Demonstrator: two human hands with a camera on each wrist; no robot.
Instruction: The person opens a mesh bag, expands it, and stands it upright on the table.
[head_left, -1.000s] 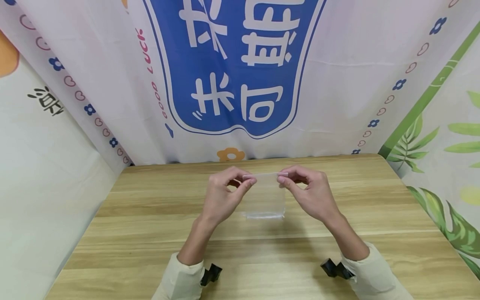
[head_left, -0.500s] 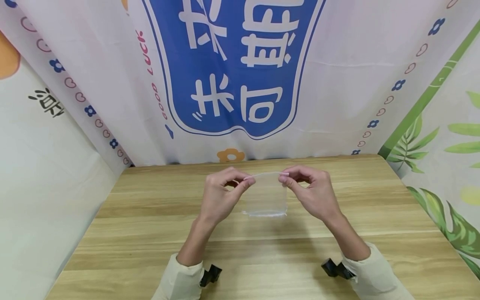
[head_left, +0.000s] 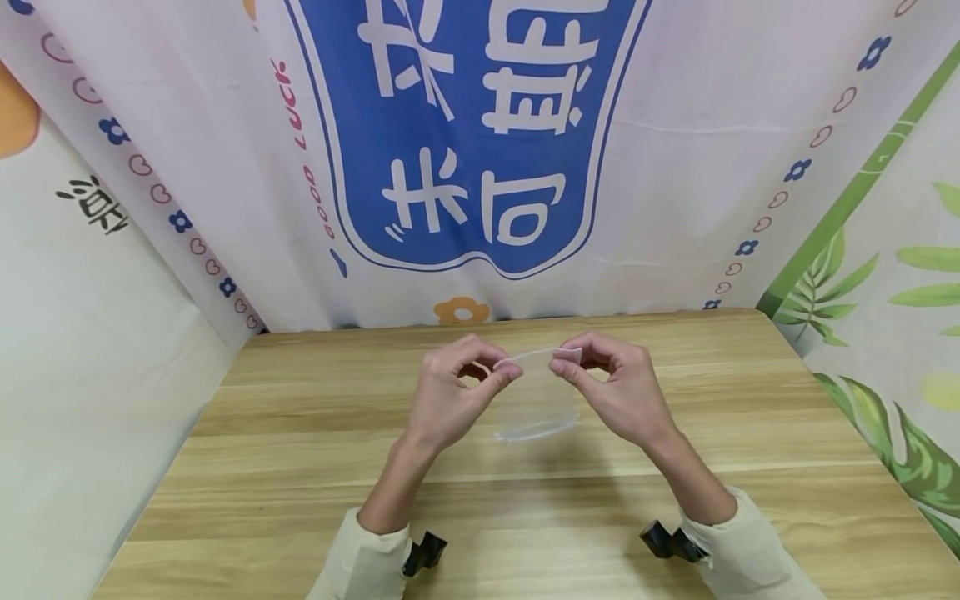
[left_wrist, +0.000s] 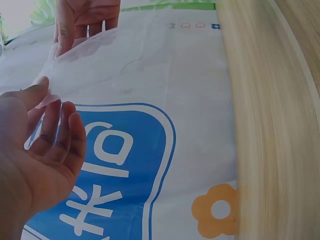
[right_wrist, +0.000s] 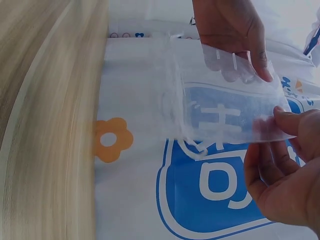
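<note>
A small see-through pouch (head_left: 536,404), thin and whitish, hangs between my hands over the table. My left hand (head_left: 452,396) pinches its upper left corner between thumb and forefinger. At the upper right corner, thumb and fingers of my right hand (head_left: 621,387) pinch the same edge, which bends slightly. The lower edge looks gathered in the head view. From the right wrist, the pouch (right_wrist: 225,100) shows a ruffled end with a white cord-like loop (right_wrist: 192,147) sticking out. In the left wrist view, the film (left_wrist: 100,67) stretches between both hands.
Beneath the hands lies a wood-grain table (head_left: 300,467). A printed cloth (head_left: 675,167) with a blue sign hangs along its back edge. Leaf-patterned cloth (head_left: 900,333) borders the right side, and a pale cloth (head_left: 90,350) the left. Small black devices (head_left: 425,553) sit at both wrists.
My left hand has shifted slightly right, bringing the hands closer together. The pouch's top edge now slopes and buckles a little, and its lower edge has tilted. Both corners stay pinched.
</note>
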